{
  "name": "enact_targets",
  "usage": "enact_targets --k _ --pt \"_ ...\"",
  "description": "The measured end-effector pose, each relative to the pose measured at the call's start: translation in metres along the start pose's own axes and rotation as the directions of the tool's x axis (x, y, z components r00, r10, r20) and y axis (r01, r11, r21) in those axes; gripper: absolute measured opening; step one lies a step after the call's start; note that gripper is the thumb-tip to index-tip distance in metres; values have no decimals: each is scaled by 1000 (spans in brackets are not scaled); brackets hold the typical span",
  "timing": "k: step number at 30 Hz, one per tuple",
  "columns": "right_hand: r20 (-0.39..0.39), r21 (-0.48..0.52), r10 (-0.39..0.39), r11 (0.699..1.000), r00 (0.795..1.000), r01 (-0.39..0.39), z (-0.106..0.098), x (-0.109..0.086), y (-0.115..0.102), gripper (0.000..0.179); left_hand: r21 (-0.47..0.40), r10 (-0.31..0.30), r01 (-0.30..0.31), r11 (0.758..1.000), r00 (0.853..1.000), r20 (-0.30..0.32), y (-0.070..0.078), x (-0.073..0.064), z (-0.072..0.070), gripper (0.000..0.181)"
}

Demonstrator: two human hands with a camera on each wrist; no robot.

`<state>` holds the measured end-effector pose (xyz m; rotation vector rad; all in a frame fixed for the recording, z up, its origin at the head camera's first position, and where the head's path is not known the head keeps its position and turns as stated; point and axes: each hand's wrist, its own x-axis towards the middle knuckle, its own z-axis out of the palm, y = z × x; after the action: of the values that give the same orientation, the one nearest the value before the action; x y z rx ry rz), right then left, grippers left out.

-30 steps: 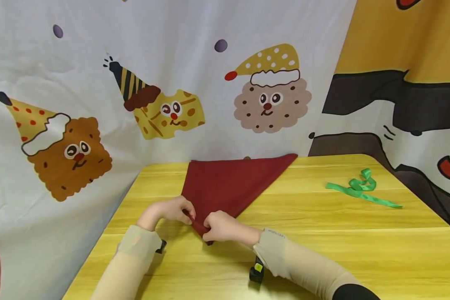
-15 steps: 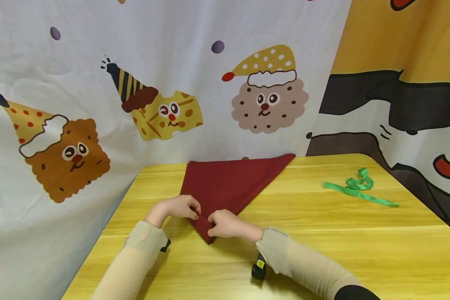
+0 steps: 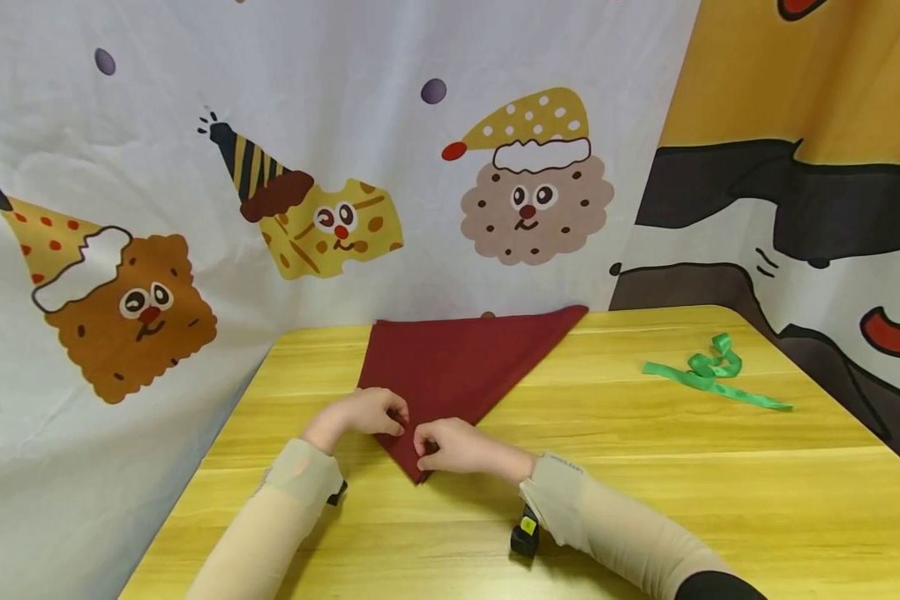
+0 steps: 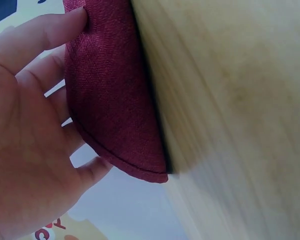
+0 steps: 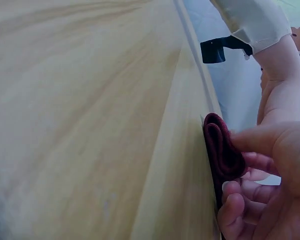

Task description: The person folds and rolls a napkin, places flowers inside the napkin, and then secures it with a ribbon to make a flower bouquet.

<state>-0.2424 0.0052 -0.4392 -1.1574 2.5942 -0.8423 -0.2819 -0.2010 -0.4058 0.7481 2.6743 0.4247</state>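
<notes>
A dark red cloth (image 3: pixel 442 358) lies folded on the table, with a pointed corner toward the person. My left hand (image 3: pixel 363 411) is at the cloth's left edge. In the left wrist view its thumb (image 4: pixel 65 27) lies on the near side of the fold, and the other fingertips are hidden behind it. My right hand (image 3: pixel 453 446) is close beside it, near the front corner, with thumb and forefinger curled at the cloth. In the right wrist view the fold (image 5: pixel 222 150) shows as a rounded, layered roll between that hand's thumb and fingers.
A curled green ribbon (image 3: pixel 708 373) lies on the right of the yellow wooden table (image 3: pixel 607 467). Behind the table hangs a white curtain (image 3: pixel 420 292) with cartoon prints. Black wrist mounts (image 3: pixel 525 537) sit under the forearms.
The lifted front edge of the cloth has been lowered and lies flatter, its corner now spread to a point. The left hand has shifted slightly right, toward the right hand.
</notes>
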Motion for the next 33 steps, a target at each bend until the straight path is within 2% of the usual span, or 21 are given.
enact_targets --k 8,13,19,26,29,33 --pt "46 -62 -31 997 998 34 -4 0 1 34 38 -69 71 997 997 -43 -1 1 2 7" --pt "34 -95 -38 995 999 41 -1 1 2 37 36 -73 75 996 996 -59 -3 -1 1 8" --pt "18 -121 -11 993 1000 13 0 2 1 35 20 -87 88 996 994 -60 -5 -2 1 9" --pt "-1 -145 3 989 1000 -3 -1 0 -2 28 53 -64 70 996 993 -101 -5 -5 2 16" --pt "-19 -144 -8 990 1000 5 -2 -1 -3 26 80 -43 54 995 989 -142 -2 -11 2 27" --pt "-42 -144 13 989 999 -19 -1 0 -6 28 104 17 2 995 984 -180 1 -24 3 44"
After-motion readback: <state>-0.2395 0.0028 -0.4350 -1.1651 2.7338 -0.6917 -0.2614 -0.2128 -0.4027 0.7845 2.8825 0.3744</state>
